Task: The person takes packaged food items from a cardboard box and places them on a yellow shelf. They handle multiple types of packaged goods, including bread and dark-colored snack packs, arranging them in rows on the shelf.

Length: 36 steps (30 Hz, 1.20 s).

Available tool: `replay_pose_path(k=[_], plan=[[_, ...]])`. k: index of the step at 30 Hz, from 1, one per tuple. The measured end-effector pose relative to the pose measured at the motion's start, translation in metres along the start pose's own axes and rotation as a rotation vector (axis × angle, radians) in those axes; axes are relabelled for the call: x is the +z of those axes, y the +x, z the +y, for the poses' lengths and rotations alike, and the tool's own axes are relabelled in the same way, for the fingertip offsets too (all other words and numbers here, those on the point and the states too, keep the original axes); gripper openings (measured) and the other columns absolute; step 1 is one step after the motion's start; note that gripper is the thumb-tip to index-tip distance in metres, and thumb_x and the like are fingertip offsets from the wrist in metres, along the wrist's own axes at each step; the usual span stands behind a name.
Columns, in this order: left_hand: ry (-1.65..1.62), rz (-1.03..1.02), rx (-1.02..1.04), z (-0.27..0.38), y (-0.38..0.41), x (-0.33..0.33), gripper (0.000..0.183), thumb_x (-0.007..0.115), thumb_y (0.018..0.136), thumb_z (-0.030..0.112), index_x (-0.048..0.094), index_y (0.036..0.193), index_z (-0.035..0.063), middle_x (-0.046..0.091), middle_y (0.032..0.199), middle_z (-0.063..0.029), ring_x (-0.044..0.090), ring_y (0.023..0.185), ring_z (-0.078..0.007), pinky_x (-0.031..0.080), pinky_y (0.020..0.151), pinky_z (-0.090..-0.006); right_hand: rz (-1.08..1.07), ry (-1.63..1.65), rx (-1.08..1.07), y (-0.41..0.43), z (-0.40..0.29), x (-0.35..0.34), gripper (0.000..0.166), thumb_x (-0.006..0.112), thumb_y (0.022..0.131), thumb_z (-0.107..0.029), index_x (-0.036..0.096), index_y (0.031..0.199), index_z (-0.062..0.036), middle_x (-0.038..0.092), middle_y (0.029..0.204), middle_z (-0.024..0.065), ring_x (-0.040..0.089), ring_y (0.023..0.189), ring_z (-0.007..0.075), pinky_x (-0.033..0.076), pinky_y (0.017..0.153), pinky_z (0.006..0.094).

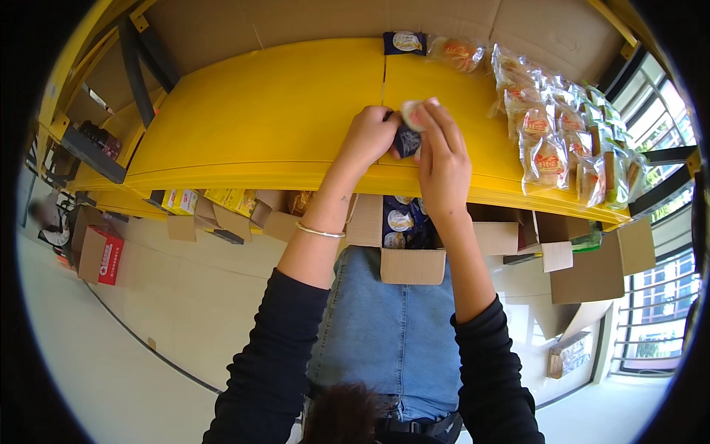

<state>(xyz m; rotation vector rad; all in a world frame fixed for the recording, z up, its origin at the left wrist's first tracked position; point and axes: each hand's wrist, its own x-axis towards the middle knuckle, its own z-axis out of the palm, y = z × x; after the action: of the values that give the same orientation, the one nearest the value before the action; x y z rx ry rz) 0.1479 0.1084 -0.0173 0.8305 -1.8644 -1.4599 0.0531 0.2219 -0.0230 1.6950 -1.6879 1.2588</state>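
Note:
Above the front part of the yellow shelf, my left hand [366,133] grips a dark blue packet [407,141] between thumb and fingers. My right hand [448,155] is against the same packet from the other side, its fingers bent around it. A pale round patch [411,115] shows under my right fingertips; blur hides whether it is the packet's label or a separate piece. Below the shelf edge, an open cardboard box [413,267] holds several blue packets [399,221] with pale oval labels. Another such packet [405,43] lies at the back of the shelf.
Several clear-wrapped packets [546,161] with red print stand in rows on the right of the yellow shelf [266,111]. One clear packet [457,53] lies at the back. Open cartons [588,272] jut out below. A red and brown carton [102,252] stands at left.

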Motion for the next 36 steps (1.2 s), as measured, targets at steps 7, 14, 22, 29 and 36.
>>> replay_pose_path(k=[7, 14, 22, 29, 36], plan=[[0.046, 0.027, -0.065, 0.008, -0.007, -0.002, 0.023, 0.044, 0.094, 0.016, 0.058, 0.088, -0.0011, 0.059, 0.064, -0.0054, 0.055, 0.043, -0.0119, 0.040, 0.039, -0.0231, -0.113, 0.246, -0.046, 0.000, 0.004, -0.008, 0.031, 0.056, 0.081, 0.002, 0.063, 0.110, -0.0058, 0.060, 0.117, 0.0078, 0.057, 0.108, 0.0302, 0.049, 0.087, 0.0376], [0.044, -0.039, -0.114, 0.010, -0.004, -0.004, 0.028, 0.047, 0.097, 0.021, 0.058, 0.087, -0.0027, 0.057, 0.058, -0.0052, 0.054, 0.043, -0.0106, 0.040, 0.039, -0.0217, -0.281, 0.107, 0.311, 0.027, 0.042, 0.001, 0.025, 0.051, 0.088, -0.006, 0.062, 0.110, -0.0091, 0.061, 0.114, 0.0099, 0.062, 0.092, 0.0346, 0.050, 0.078, 0.0424], [0.015, 0.028, -0.140, 0.010, -0.010, -0.003, 0.029, 0.049, 0.097, 0.022, 0.058, 0.090, -0.0046, 0.058, 0.057, -0.0060, 0.056, 0.044, -0.0110, 0.042, 0.040, -0.0209, -0.151, -0.075, 0.106, -0.009, 0.022, -0.024, 0.030, 0.055, 0.084, -0.001, 0.061, 0.112, -0.0059, 0.058, 0.120, 0.0048, 0.054, 0.110, 0.0280, 0.047, 0.088, 0.0370], [-0.067, -0.027, -0.128, 0.011, -0.010, -0.007, 0.029, 0.050, 0.097, 0.024, 0.057, 0.090, -0.0029, 0.061, 0.067, -0.0069, 0.057, 0.047, -0.0105, 0.042, 0.041, -0.0202, -0.259, 0.050, -0.084, -0.017, 0.005, -0.046, 0.027, 0.055, 0.080, 0.001, 0.065, 0.104, -0.0066, 0.061, 0.113, 0.0041, 0.056, 0.107, 0.0261, 0.048, 0.086, 0.0358], [-0.118, -0.070, -0.086, 0.003, -0.013, -0.011, 0.025, 0.053, 0.095, 0.022, 0.056, 0.088, -0.0014, 0.061, 0.072, -0.0066, 0.059, 0.052, -0.0110, 0.047, 0.043, -0.0215, -0.292, 0.036, 0.036, 0.000, 0.008, -0.034, 0.035, 0.053, 0.079, 0.001, 0.060, 0.112, -0.0076, 0.059, 0.115, 0.0044, 0.057, 0.100, 0.0284, 0.049, 0.084, 0.0369]])
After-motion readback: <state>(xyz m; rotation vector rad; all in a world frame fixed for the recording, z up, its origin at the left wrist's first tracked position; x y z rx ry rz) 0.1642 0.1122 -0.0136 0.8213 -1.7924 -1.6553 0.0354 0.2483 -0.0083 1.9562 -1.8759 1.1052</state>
